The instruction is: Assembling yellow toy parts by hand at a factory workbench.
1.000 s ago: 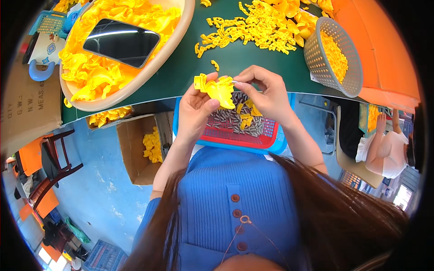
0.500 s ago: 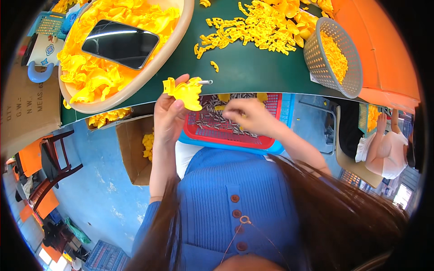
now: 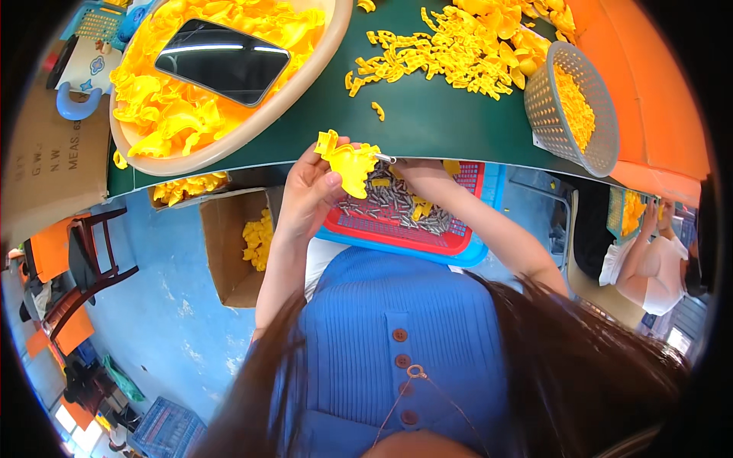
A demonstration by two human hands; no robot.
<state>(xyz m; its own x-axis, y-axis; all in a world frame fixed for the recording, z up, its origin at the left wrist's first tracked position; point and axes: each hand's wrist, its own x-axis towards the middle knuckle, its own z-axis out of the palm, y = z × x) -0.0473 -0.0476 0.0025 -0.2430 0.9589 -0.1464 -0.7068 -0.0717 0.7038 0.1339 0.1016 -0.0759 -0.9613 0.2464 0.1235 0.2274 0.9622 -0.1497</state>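
Since 0.5 s ago, the yellow plastic part point(image 3: 350, 162) has been shifted right and the right hand point(image 3: 418, 172) brought up from the red tray point(image 3: 416, 229) to meet it. The part is pinched between thumb and fingers of the left hand point(image 3: 311, 187), just below the near edge of the green table point(image 3: 427, 122). A small metal pin point(image 3: 384, 159) is pinched in the right fingertips, touching the part. Step judged: pin being fitted. Next move prob. needs the pin aligned w/ its hole and pressed in.
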